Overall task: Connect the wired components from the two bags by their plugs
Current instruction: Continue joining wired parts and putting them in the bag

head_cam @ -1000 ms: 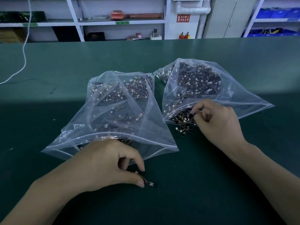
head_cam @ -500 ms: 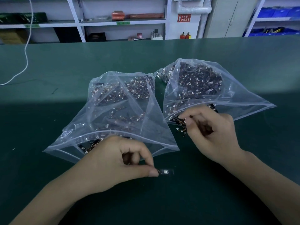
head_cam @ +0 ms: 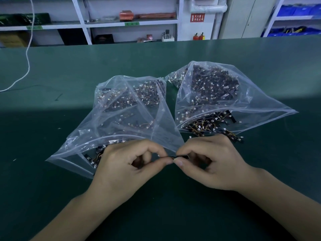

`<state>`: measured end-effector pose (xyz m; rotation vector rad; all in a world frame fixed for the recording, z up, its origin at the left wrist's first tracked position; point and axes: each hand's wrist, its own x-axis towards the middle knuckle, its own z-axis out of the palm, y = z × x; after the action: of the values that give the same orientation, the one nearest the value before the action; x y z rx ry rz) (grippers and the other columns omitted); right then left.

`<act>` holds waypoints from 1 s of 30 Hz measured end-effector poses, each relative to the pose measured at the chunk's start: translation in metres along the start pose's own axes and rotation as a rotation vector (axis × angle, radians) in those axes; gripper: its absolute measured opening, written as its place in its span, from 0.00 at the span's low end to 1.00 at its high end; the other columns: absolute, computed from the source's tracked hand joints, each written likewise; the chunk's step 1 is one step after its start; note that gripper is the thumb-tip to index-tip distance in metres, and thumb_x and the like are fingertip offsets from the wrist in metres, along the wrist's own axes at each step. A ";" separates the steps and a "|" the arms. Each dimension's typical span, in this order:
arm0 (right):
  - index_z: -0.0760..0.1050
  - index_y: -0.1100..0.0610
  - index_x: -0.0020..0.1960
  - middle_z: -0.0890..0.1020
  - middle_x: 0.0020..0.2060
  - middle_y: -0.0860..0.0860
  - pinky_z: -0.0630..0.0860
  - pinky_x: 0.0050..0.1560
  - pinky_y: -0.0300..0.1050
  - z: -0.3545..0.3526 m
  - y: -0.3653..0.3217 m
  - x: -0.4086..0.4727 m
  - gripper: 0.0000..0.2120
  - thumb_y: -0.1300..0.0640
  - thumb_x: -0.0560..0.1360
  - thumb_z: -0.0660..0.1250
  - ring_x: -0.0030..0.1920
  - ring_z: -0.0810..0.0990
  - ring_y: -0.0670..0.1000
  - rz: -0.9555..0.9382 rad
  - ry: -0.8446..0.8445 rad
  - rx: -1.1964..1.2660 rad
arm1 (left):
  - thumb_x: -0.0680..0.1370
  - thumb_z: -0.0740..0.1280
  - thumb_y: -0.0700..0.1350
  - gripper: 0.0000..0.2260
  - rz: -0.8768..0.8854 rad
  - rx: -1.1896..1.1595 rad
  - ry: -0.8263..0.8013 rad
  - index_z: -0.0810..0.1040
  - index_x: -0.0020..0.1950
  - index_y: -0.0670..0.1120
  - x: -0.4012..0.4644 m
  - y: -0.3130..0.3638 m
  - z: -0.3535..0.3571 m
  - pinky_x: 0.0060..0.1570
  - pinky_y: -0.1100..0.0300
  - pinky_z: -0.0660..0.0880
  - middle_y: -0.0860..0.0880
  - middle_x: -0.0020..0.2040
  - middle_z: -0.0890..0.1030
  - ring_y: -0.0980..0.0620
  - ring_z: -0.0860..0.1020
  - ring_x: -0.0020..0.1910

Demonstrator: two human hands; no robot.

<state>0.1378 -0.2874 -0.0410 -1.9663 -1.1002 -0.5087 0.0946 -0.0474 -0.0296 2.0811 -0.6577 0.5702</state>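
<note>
Two clear plastic bags lie open on the green table, each full of small dark wired components with white plugs. The left bag [head_cam: 121, 122] opens toward my left hand; the right bag [head_cam: 225, 94] has several components spilled at its mouth [head_cam: 217, 129]. My left hand [head_cam: 125, 164] and my right hand [head_cam: 213, 162] meet fingertip to fingertip in front of the bags. Between them they pinch a small black wired component [head_cam: 180, 156]. Whether the right hand also holds a second piece is hidden by its fingers.
A white cable [head_cam: 27, 49] hangs down onto the table [head_cam: 52, 75] at the far left. Shelves with boxes and blue bins stand behind the table's far edge. Tiny white scraps lie left of the left bag.
My right hand left the mouth of the right bag and came down-left. My left hand rose with its component, and the two hands now meet at the fingertips.
</note>
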 end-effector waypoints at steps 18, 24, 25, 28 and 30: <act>0.84 0.59 0.46 0.71 0.28 0.44 0.62 0.36 0.28 0.001 0.001 0.003 0.10 0.54 0.82 0.71 0.29 0.67 0.40 0.060 0.086 0.028 | 0.82 0.71 0.50 0.07 -0.050 -0.066 -0.012 0.85 0.48 0.50 -0.001 -0.002 0.000 0.32 0.64 0.69 0.55 0.32 0.76 0.51 0.74 0.29; 0.85 0.58 0.46 0.71 0.29 0.44 0.62 0.38 0.26 0.002 0.000 0.003 0.09 0.55 0.82 0.72 0.30 0.66 0.38 0.036 0.055 0.026 | 0.82 0.71 0.48 0.04 -0.036 -0.067 0.003 0.85 0.49 0.51 -0.001 -0.002 0.000 0.33 0.67 0.68 0.55 0.33 0.75 0.53 0.73 0.29; 0.84 0.58 0.46 0.71 0.29 0.44 0.62 0.38 0.26 0.002 0.000 0.003 0.09 0.55 0.82 0.71 0.30 0.66 0.38 0.036 0.049 0.026 | 0.82 0.72 0.48 0.04 -0.032 -0.072 0.008 0.84 0.49 0.50 -0.001 -0.001 0.000 0.33 0.68 0.67 0.56 0.32 0.75 0.53 0.73 0.29; 0.84 0.59 0.47 0.72 0.29 0.44 0.62 0.38 0.26 0.000 -0.001 0.002 0.08 0.57 0.83 0.70 0.30 0.68 0.39 0.031 0.029 0.027 | 0.81 0.72 0.47 0.05 -0.021 -0.078 0.023 0.84 0.46 0.49 0.000 0.000 0.000 0.34 0.69 0.67 0.57 0.32 0.74 0.54 0.73 0.29; 0.84 0.59 0.46 0.72 0.29 0.44 0.62 0.38 0.26 0.000 -0.002 0.002 0.07 0.59 0.82 0.70 0.30 0.68 0.39 0.029 0.035 0.011 | 0.81 0.72 0.47 0.05 -0.012 -0.072 0.026 0.84 0.46 0.47 0.000 0.000 0.000 0.34 0.69 0.68 0.58 0.32 0.74 0.54 0.73 0.29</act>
<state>0.1373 -0.2857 -0.0388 -1.9538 -1.0487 -0.5185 0.0946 -0.0474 -0.0299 2.0062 -0.6412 0.5579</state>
